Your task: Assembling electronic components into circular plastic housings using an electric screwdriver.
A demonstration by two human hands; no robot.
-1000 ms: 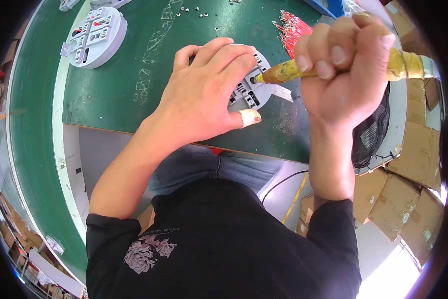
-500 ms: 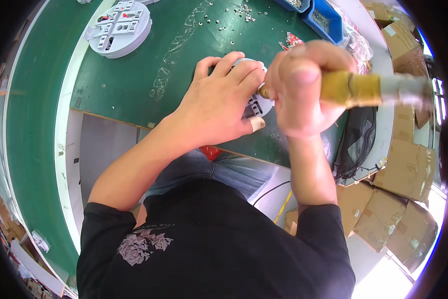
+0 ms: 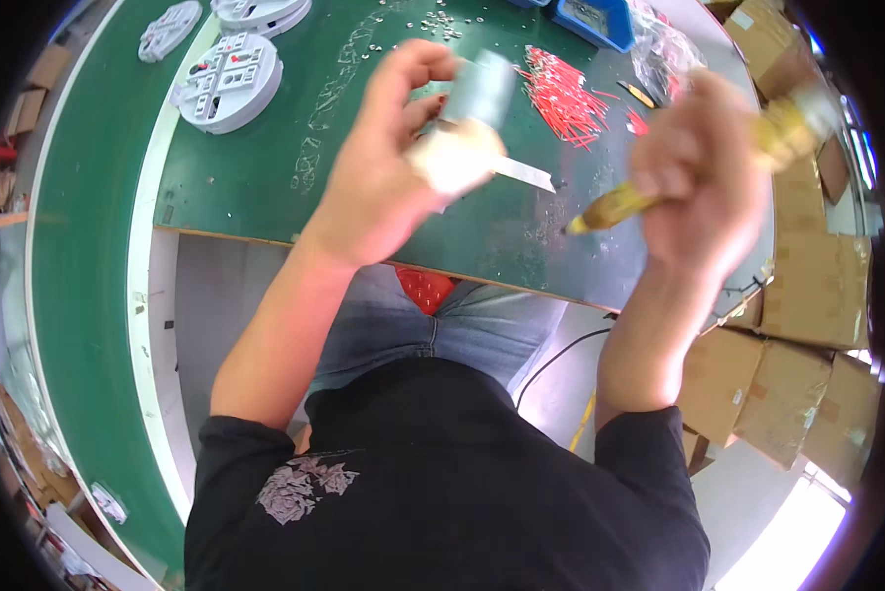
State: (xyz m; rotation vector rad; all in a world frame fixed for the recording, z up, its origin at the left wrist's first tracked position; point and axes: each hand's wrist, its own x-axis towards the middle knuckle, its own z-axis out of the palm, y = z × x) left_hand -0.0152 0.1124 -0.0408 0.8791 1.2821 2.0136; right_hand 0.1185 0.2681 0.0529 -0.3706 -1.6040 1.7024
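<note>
My left hand [image 3: 369, 187] is raised over the green table, its fingers closed around a grey plastic part [image 3: 480, 89]. Motion smears that part, and a bright glare [image 3: 454, 163] covers its lower side, so its shape is hard to read. A white strip [image 3: 526, 174] shows just right of it; whether it is attached I cannot tell. To the right, my right hand [image 3: 699, 167] grips a yellow screwdriver-like tool [image 3: 615, 207]. Its dark tip points down and left, apart from the grey part. The tool's rear end is blurred beyond my fist.
Round grey plastic bases [image 3: 231, 84] stand at the far left. Red wires [image 3: 564, 98] lie in a bundle behind my hands, near small metal nuts [image 3: 438, 28] and a blue bin [image 3: 595, 22]. Clear plastic bags [image 3: 664, 49] sit at the far right. Cardboard boxes [image 3: 817, 286] are stacked beyond the table.
My left hand has lifted the grey part off the table and tilted it. My right hand has drawn the yellow tool away to the right, uncovering the red wires.
</note>
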